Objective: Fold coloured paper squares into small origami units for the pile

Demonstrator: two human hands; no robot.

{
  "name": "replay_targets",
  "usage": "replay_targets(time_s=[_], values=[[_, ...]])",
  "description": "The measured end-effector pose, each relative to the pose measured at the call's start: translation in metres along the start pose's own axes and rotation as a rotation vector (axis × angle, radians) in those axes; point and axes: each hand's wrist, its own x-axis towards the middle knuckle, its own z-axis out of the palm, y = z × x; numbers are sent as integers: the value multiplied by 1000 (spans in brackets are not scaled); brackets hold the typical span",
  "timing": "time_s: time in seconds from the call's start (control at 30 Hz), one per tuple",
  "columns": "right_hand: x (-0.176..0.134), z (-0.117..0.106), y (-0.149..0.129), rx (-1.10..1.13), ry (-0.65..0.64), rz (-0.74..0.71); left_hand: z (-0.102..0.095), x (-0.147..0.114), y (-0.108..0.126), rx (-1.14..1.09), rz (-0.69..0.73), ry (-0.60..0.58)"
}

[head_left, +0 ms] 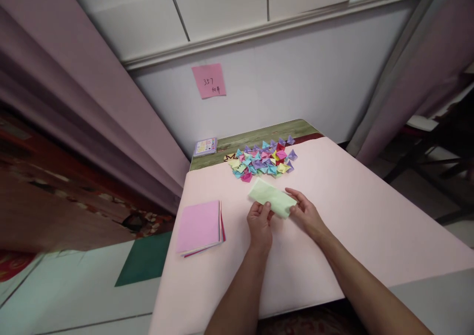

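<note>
A light green folded sheet of paper [272, 196] is held just above the pink tabletop, tilted down to the right. My left hand [260, 222] pinches its lower edge, thumb on top. At the right end, my right hand [304, 210] grips the corner between thumb and fingers, with the index finger raised and apart from the paper. Just beyond the sheet lies a pile of small folded paper pieces [261, 163] in purple, blue, yellow, pink and red. A stack of square coloured paper [200, 226], pink on top, sits left of my left hand.
The pink-covered table [355, 211] meets a white wall at its far end. A small printed pack [206, 146] lies at the far left corner on a green wood-patterned strip. A pink note [209, 81] is stuck on the wall. Curtains [144, 123] hang along the left side.
</note>
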Motion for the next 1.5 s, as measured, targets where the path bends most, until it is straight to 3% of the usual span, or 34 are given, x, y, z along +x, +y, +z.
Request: replay_targets(time_s=[0.17, 0.27, 0.4, 0.57, 0.67, 0.87, 1.0, 1.23, 1.5], values=[[-2, 3, 4, -12, 25, 162, 1, -2, -1, 49, -37, 7], [-2, 2, 6, 100, -7, 176, -4, 3, 4, 123, -30, 77], [-1, 1, 3, 89, 3, 138, -9, 9, 8, 155, 9, 158], [-1, 2, 1, 78, 80, 131, -7, 5, 4, 286, -95, 27], [-3, 3, 0, 65, 33, 100, -7, 5, 4, 338, -139, -5], [-9, 5, 9, -27, -113, -112, -14, 12, 10, 235, -185, 32], [-8, 4, 16, -180, -65, -162, -15, 11, 9, 317, -193, -72], [-5, 3, 14, -122, 115, -62, -9, 5, 13, 319, -199, -150], [-5, 3, 14, -40, 109, 32, -5, 1, 10, 368, -124, -101]])
